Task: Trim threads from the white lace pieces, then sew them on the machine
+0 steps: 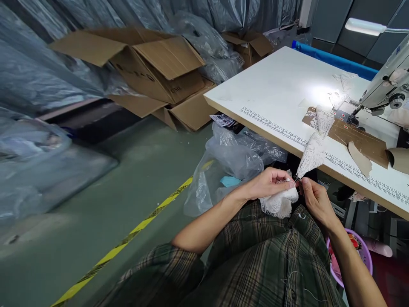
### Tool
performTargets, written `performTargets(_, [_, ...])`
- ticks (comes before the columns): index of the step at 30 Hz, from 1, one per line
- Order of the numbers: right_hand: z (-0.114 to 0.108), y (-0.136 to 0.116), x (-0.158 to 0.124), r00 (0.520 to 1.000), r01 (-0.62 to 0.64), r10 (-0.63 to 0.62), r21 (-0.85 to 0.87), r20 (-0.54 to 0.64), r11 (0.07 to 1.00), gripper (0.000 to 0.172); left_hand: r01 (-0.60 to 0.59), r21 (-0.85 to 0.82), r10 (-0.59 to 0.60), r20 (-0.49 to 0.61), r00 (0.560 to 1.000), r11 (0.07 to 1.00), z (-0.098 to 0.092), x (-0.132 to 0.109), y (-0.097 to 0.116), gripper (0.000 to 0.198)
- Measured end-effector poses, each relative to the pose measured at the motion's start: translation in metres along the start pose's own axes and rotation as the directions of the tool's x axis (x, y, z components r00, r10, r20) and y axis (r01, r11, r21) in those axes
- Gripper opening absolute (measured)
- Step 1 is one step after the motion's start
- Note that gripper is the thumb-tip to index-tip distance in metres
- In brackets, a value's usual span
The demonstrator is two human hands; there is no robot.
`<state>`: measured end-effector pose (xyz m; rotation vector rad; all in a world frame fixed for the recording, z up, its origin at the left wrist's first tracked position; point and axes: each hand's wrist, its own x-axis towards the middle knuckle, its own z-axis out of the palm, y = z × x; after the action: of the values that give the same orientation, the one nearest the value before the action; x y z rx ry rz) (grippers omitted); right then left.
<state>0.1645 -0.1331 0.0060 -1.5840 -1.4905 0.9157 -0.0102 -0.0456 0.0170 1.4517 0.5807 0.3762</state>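
A strip of white lace (315, 147) runs from the sewing machine (388, 83) on the white table (275, 91) down over the table's front edge to my lap. My left hand (270, 183) is closed on the lace, with a bunch of it (279, 204) hanging below the fingers. Just to its right, my right hand (315, 198) pinches the same lace, fingertips nearly touching those of the left hand. Both hands are held over my plaid-clad lap, below the table edge.
Brown cardboard pieces (359, 140) lie on the table by the machine. Clear plastic bags (234, 160) sit on the floor by the table. Open cardboard boxes (153, 68) stand at the back. Yellow tape (128, 238) crosses the green floor. A purple basket (362, 256) is at lower right.
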Motion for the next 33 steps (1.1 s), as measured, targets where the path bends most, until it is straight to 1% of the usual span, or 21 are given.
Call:
performTargets(4, [0.001,0.001,0.003,0.999,-0.043,0.042,-0.036,-0.034,0.998,0.064,0.005,0.001,-0.005,-0.064,0.998,1.0,0.0,0.0,0.002,0.039])
performTargets(6, [0.001,0.001,0.0,0.997,-0.06,0.059,-0.017,-0.054,0.998,0.063,0.009,-0.013,-0.01,-0.08,0.997,1.0,0.0,-0.001,0.003,0.038])
performTargets(9, [0.003,-0.002,-0.004,0.998,-0.043,0.043,0.017,-0.046,0.999,0.058,0.014,-0.016,-0.015,-0.079,0.997,1.0,0.0,-0.001,0.005,0.035])
performTargets(12, [0.006,-0.005,-0.004,1.0,-0.01,0.01,0.014,-0.026,1.0,0.057,0.007,-0.022,-0.008,-0.073,0.997,1.0,0.001,0.0,0.006,0.034])
performTargets(14, [0.008,-0.005,-0.002,1.0,-0.019,0.02,0.006,-0.021,1.0,0.057,0.0,-0.029,-0.002,-0.071,0.997,1.0,0.001,0.0,0.007,0.033])
performTargets(16, [0.011,-0.004,-0.001,0.998,-0.051,0.051,0.017,-0.041,0.999,0.057,-0.012,-0.03,0.01,-0.069,0.998,0.999,0.002,-0.001,0.007,0.033])
performTargets(18, [0.016,-0.001,-0.004,0.996,-0.068,0.073,0.095,-0.057,0.993,0.055,-0.021,-0.025,0.019,-0.069,0.997,0.999,0.002,-0.001,0.005,0.032])
performTargets(19, [0.019,0.002,-0.006,0.996,-0.071,0.079,0.159,-0.045,0.985,0.053,-0.018,-0.016,0.017,-0.067,0.998,1.0,0.002,-0.001,0.004,0.032])
performTargets(21, [0.025,0.008,-0.014,0.996,-0.085,0.081,0.266,0.026,0.96,0.049,-0.005,0.031,0.007,-0.058,0.998,1.0,0.002,0.0,-0.002,0.033])
performTargets(23, [0.029,0.016,-0.02,0.992,-0.116,0.099,0.276,0.073,0.954,0.046,-0.001,0.151,0.009,-0.055,0.998,0.989,0.001,0.001,-0.013,0.03])
performTargets(24, [0.031,0.02,-0.022,0.992,-0.127,0.118,0.247,0.052,0.961,0.045,-0.005,0.245,0.02,-0.06,0.998,0.97,0.001,0.002,-0.02,0.028])
performTargets(25, [0.031,0.025,-0.022,0.99,-0.132,0.137,0.21,-0.01,0.969,0.044,-0.016,0.352,0.041,-0.065,0.997,0.936,0.0,0.004,-0.029,0.026])
performTargets(26, [0.031,0.029,-0.021,0.983,-0.13,0.15,0.18,-0.106,0.975,0.043,-0.027,0.465,0.069,-0.074,0.995,0.885,0.0,0.005,-0.039,0.023])
performTargets(27, [0.03,0.032,-0.018,0.963,-0.119,0.154,0.164,-0.22,0.979,0.042,-0.041,0.571,0.095,-0.066,0.993,0.82,-0.001,0.005,-0.049,0.022])
performTargets(29, [0.028,0.037,-0.008,0.898,-0.075,0.142,0.173,-0.416,0.982,0.04,-0.081,0.71,0.142,-0.028,0.989,0.7,-0.004,0.006,-0.07,0.032])
performTargets(30, [0.028,0.038,-0.002,0.872,-0.048,0.136,0.195,-0.47,0.98,0.041,-0.089,0.742,0.151,-0.017,0.988,0.664,-0.006,0.006,-0.079,0.037])
performTargets(31, [0.028,0.038,0.004,0.86,-0.024,0.133,0.221,-0.492,0.975,0.043,-0.093,0.759,0.159,-0.014,0.987,0.645,-0.007,0.005,-0.087,0.041])
performTargets(33, [0.029,0.035,0.016,0.865,0.012,0.12,0.26,-0.487,0.966,0.045,-0.108,0.748,0.189,-0.024,0.982,0.654,-0.01,0.005,-0.095,0.045])
